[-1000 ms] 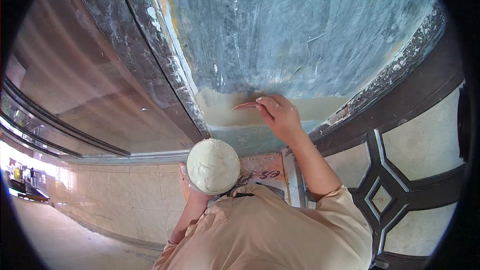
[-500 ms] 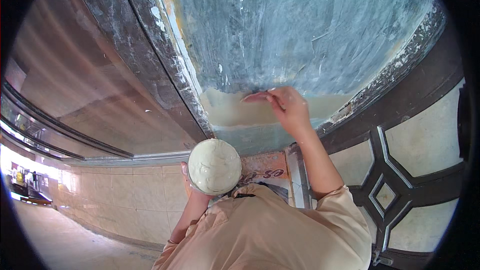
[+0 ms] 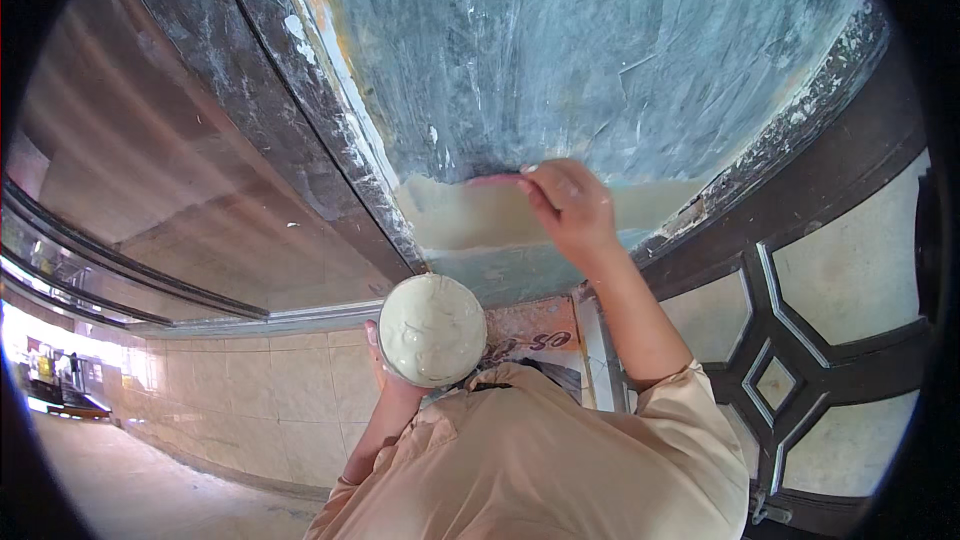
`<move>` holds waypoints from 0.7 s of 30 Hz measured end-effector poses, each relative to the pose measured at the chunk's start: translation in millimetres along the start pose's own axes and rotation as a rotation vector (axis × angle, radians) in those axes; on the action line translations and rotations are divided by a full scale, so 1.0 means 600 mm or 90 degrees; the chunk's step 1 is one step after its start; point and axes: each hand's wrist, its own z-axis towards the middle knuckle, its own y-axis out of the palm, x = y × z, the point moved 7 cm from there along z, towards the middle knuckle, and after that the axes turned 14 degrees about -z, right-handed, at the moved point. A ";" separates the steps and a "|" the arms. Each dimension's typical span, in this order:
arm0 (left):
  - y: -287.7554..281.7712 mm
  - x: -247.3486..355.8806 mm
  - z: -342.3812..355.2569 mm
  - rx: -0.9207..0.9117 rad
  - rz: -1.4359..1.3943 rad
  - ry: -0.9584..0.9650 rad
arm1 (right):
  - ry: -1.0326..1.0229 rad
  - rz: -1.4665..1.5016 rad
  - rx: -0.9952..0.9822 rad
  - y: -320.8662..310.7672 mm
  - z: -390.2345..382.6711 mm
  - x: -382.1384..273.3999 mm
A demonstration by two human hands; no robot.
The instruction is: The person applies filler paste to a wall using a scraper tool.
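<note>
Head view, left to right: at 10 o'clock, a brown panel (image 3: 180, 170), smooth with a soft sheen; at 8 o'clock, beige tiles (image 3: 240, 390), flat and glossy. Just off centre toward 7 o'clock is the round tub (image 3: 420, 382) of pale paste (image 3: 432, 330), thick, moist and lumpy. The left hand (image 3: 398, 380) cups it from its lower left, fingers clamped round its side and mostly hidden. Toward 12 o'clock spreads the blue-grey wall (image 3: 580, 60), scratched and streaked, with a smooth beige band (image 3: 460, 218) low across it. A thin, reddish scraper (image 3: 495, 179), blurred, lies along the band's upper edge. The right hand (image 3: 575, 202), palm down, pinches its right end, fingers together, forearm slanting toward 5 o'clock. At 4 o'clock, a dark door (image 3: 840, 375) frames pale, angular panes.
</note>
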 end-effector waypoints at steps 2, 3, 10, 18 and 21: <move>0.002 -0.003 0.003 -0.031 -0.052 -0.042 | 0.027 0.034 0.113 -0.045 0.027 -0.010; 0.006 -0.004 0.003 -0.032 -0.052 -0.044 | 0.050 0.045 0.083 -0.052 0.031 -0.012; -0.048 0.007 0.013 -0.006 -0.018 -0.006 | 0.024 0.017 -0.079 0.045 -0.049 -0.002; -0.006 0.003 -0.005 -0.063 -0.023 -0.019 | 0.062 0.062 0.031 -0.025 0.007 -0.014; -0.018 0.008 0.000 0.030 0.017 0.027 | 0.009 0.057 -0.054 0.041 -0.042 -0.024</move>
